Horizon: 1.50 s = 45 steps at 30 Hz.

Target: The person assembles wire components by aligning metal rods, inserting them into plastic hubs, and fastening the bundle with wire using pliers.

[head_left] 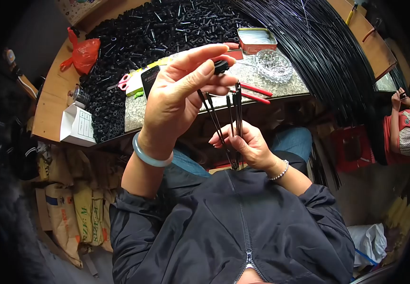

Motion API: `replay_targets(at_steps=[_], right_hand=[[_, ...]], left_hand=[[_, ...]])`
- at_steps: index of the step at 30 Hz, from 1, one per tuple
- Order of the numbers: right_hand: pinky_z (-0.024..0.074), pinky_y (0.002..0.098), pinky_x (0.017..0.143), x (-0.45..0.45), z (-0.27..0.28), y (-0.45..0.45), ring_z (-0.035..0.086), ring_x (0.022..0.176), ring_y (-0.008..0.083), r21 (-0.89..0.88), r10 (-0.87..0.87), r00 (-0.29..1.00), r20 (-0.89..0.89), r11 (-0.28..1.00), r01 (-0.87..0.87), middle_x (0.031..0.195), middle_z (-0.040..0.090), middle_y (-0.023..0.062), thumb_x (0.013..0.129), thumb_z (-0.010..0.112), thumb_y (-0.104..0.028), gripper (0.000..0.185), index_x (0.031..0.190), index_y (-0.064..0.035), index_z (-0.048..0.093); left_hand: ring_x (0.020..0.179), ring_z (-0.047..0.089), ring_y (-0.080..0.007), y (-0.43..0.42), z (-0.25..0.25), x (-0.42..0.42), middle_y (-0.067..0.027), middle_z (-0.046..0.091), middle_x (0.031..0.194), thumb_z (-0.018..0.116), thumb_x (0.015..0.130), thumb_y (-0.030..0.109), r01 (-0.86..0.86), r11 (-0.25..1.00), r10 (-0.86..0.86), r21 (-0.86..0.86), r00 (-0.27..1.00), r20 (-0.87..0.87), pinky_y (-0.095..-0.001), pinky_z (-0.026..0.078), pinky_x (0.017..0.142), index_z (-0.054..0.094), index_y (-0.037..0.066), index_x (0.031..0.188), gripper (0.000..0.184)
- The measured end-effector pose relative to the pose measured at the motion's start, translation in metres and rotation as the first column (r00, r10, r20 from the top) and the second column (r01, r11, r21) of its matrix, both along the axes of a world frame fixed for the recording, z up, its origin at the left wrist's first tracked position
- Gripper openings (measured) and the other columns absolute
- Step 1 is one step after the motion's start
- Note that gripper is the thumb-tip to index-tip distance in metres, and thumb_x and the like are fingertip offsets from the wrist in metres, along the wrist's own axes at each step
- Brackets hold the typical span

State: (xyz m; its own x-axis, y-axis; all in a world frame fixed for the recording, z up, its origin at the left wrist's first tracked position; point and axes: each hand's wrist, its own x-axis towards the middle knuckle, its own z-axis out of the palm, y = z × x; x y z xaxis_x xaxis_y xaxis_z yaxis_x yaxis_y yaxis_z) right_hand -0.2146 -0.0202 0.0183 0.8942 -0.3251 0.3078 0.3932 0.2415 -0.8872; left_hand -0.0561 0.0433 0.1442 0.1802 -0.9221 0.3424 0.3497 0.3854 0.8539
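Left hand [179, 87]: raised at the near edge of a grey speckled worktop [136, 116]; thumb and fingers pinched about a small black piece [220, 66]. Right hand [250, 146]: in the open gap between that edge and the lap; fingers curled snugly round several thin, straight black rods [239, 111]. Rods: long axis from lap towards worktop, upper ends slightly fanned, pointing towards the left hand. Red handles [257, 89]: just beyond, near the edge.
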Motion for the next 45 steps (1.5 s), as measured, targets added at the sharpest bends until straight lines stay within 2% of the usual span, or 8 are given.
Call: replay_targets(at_steps=[5, 8, 17, 20, 22, 30, 39, 45], right_hand=[[0.0457, 0.0265, 0.083, 0.002, 0.001, 0.000, 0.056, 0.089, 0.0110, 0.007, -0.025, 1.000, 0.012, 1.000, 0.025, 0.099, 0.061, 0.0097, 0.093, 0.051, -0.023, 0.023, 0.101, -0.0010, 0.052], [0.0460, 0.0261, 0.082, 0.002, 0.001, 0.001, 0.056, 0.088, 0.0106, 0.023, -0.042, 0.999, -0.001, 0.999, 0.042, 0.097, 0.061, 0.0089, 0.092, 0.052, -0.023, 0.023, 0.100, -0.0012, 0.053], [0.0462, 0.0249, 0.080, 0.004, 0.003, 0.000, 0.056, 0.084, 0.0087, 0.085, -0.068, 0.997, -0.035, 0.994, 0.071, 0.094, 0.062, 0.0071, 0.092, 0.053, -0.023, 0.022, 0.097, -0.0012, 0.054], [0.0477, 0.0277, 0.080, 0.004, 0.002, -0.001, 0.059, 0.085, 0.0135, 0.012, -0.089, 0.994, -0.063, 0.996, 0.090, 0.097, 0.062, 0.0130, 0.091, 0.052, -0.032, 0.031, 0.099, -0.0015, 0.051], [0.0466, 0.0251, 0.079, 0.005, 0.002, -0.001, 0.056, 0.084, 0.0088, 0.082, -0.081, 0.996, -0.032, 0.993, 0.083, 0.093, 0.062, 0.0069, 0.092, 0.053, -0.023, 0.023, 0.098, -0.0012, 0.054], [0.0471, 0.0252, 0.078, 0.006, 0.002, 0.000, 0.056, 0.084, 0.0091, 0.078, -0.090, 0.995, -0.047, 0.993, 0.093, 0.092, 0.062, 0.0066, 0.091, 0.054, -0.023, 0.024, 0.099, -0.0010, 0.054], [0.0455, 0.0249, 0.082, 0.007, 0.003, -0.001, 0.056, 0.087, 0.0091, 0.061, -0.069, 0.997, -0.022, 0.996, 0.070, 0.094, 0.062, 0.0068, 0.092, 0.054, -0.020, 0.021, 0.100, -0.0013, 0.053], [0.0420, 0.0300, 0.092, 0.011, 0.033, -0.015, 0.055, 0.105, 0.0164, 0.036, 0.036, 0.979, 0.199, 0.998, -0.044, 0.103, 0.060, 0.0100, 0.091, 0.053, -0.020, 0.024, 0.106, -0.0006, 0.052]], left_hand=[[0.092, 0.063, -0.0202, 0.004, -0.003, -0.004, -0.0216, 0.057, 0.110, 0.047, 0.092, 0.010, 0.015, 0.999, -0.020, -0.039, 0.990, -0.142, -0.0261, 0.050, 0.080, 0.051, -0.004, 0.116, 0.028], [0.093, 0.063, -0.0207, 0.005, -0.010, -0.001, -0.0218, 0.057, 0.111, 0.049, 0.091, 0.009, -0.029, 0.996, 0.029, -0.079, 1.000, -0.012, -0.0279, 0.049, 0.084, 0.052, -0.003, 0.116, 0.028], [0.096, 0.062, -0.0215, 0.000, -0.008, -0.001, -0.0200, 0.058, 0.110, 0.050, 0.090, 0.003, 0.021, 0.993, -0.029, -0.114, 0.997, -0.070, -0.0306, 0.049, 0.086, 0.053, -0.002, 0.116, 0.027], [0.092, 0.063, -0.0204, -0.001, -0.004, -0.007, -0.0145, 0.061, 0.104, 0.055, 0.088, 0.004, -0.055, 0.994, 0.048, -0.091, 0.996, -0.081, -0.0306, 0.052, 0.082, 0.056, -0.005, 0.110, 0.024], [0.092, 0.063, -0.0203, -0.001, -0.009, -0.006, -0.0146, 0.061, 0.105, 0.054, 0.088, 0.005, -0.051, 0.993, 0.045, -0.107, 0.997, -0.059, -0.0309, 0.052, 0.082, 0.057, -0.005, 0.110, 0.024], [0.090, 0.063, -0.0196, 0.002, -0.012, -0.007, -0.0148, 0.061, 0.104, 0.059, 0.084, 0.001, -0.052, 0.997, 0.045, -0.053, 0.990, -0.134, -0.0303, 0.052, 0.081, 0.057, -0.006, 0.108, 0.025], [0.087, 0.058, -0.0122, 0.007, -0.018, -0.005, -0.0093, 0.061, 0.096, 0.068, 0.074, -0.007, -0.282, 0.939, 0.333, -0.196, 0.889, 0.315, -0.0209, 0.047, 0.074, 0.063, -0.004, 0.101, 0.028], [0.090, 0.057, -0.0149, 0.007, -0.010, -0.011, -0.0114, 0.061, 0.097, 0.067, 0.074, -0.005, -0.211, 0.937, 0.304, -0.277, 0.884, 0.356, -0.0238, 0.045, 0.079, 0.064, -0.003, 0.100, 0.026]])
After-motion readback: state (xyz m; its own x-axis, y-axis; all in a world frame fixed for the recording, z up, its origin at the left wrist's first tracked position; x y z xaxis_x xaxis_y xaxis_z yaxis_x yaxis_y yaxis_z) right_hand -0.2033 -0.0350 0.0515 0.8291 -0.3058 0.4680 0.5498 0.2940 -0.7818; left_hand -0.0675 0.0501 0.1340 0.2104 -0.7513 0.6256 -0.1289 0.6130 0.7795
